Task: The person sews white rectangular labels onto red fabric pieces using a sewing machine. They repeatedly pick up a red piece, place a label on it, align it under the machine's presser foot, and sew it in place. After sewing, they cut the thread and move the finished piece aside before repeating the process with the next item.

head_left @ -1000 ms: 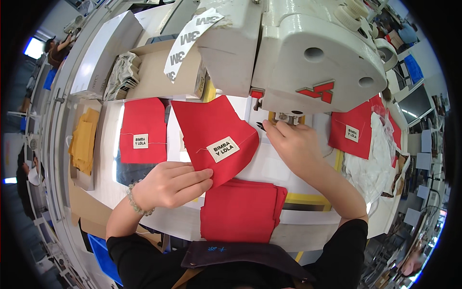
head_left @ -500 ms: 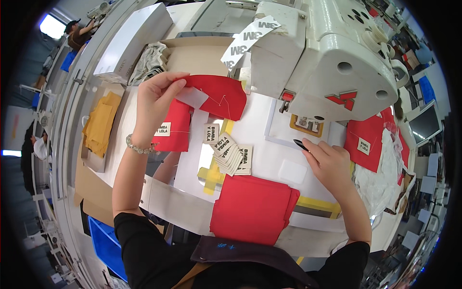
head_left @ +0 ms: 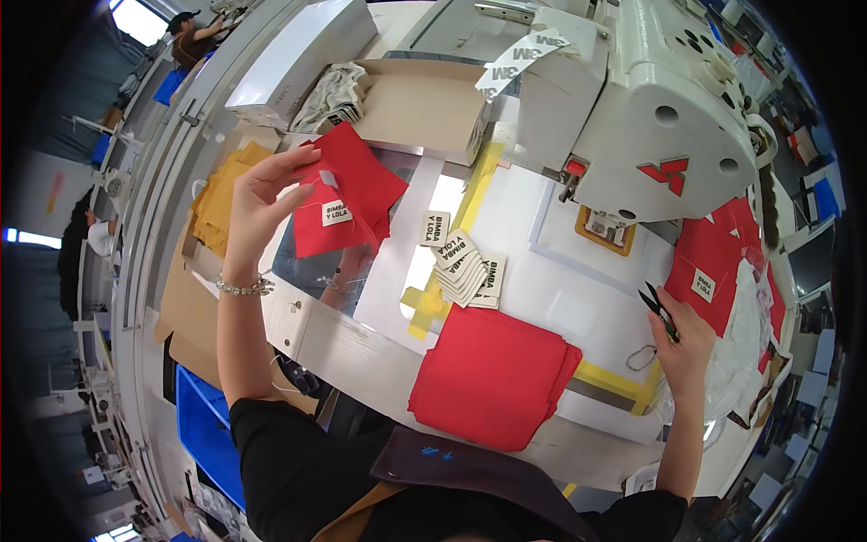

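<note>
My left hand [head_left: 266, 190] is at the upper left with fingers curved and apart, at the edge of a red fabric piece [head_left: 361, 176] that lies slanted over another red piece with a white printed label [head_left: 336, 214]. My right hand [head_left: 682, 348] grips black thread snips [head_left: 655, 303] on the right, near a further labelled red piece [head_left: 704, 248]. Between my hands lie a fanned group of cream labels [head_left: 461, 271] and a stack of red fabric [head_left: 488, 379] at the front edge. A white machine [head_left: 659, 117] with a small framed plate [head_left: 605, 230] stands behind.
An open cardboard box [head_left: 420, 95] and a long white box [head_left: 293, 54] are at the back left. Yellow pieces [head_left: 221, 199] lie left, crumpled plastic [head_left: 741, 361] right. A blue bin [head_left: 203, 425] is below the table's left end. A co-worker [head_left: 190, 41] is at upper left.
My left hand has carried the red piece from the middle to the upper left and parted its fingers, uncovering the cream labels. My right hand, still with the snips, has moved right, away from the machine.
</note>
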{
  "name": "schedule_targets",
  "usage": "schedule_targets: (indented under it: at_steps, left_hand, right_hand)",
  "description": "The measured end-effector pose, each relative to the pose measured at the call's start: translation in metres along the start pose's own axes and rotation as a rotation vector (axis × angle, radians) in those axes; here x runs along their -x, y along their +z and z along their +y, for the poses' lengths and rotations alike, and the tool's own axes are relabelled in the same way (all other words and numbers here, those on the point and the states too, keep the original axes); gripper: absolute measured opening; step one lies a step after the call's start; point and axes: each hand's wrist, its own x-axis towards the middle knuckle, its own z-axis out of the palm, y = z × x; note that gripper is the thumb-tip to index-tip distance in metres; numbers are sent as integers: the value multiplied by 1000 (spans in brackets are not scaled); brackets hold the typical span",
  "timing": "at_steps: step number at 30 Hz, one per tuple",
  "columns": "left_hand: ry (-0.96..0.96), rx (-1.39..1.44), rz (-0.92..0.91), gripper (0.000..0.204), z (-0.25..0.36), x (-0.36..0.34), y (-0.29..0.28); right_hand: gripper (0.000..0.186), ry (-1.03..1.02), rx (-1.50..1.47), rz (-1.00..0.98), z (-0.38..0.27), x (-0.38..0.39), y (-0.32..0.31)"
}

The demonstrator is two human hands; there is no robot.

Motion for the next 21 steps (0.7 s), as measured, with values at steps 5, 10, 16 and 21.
schedule_targets:
  at_steps: [5, 10, 16, 21]
  left_hand:
    - [-27, -407, -9, 23, 16, -17, 20]
    - [-30, -459, 67, 16, 22, -42, 28]
    - [5, -540, 102, 18, 25, -57, 23]
    - [-33, -447, 90, 20, 33, -58, 17]
  right_hand:
    - [34, -4, -45, 18, -8, 3, 5]
    - [32, 12, -45, -12, -12, 13, 7]
    - [31, 66, -85, 19, -11, 24, 4]
    - [31, 92, -109, 5, -15, 31, 6]
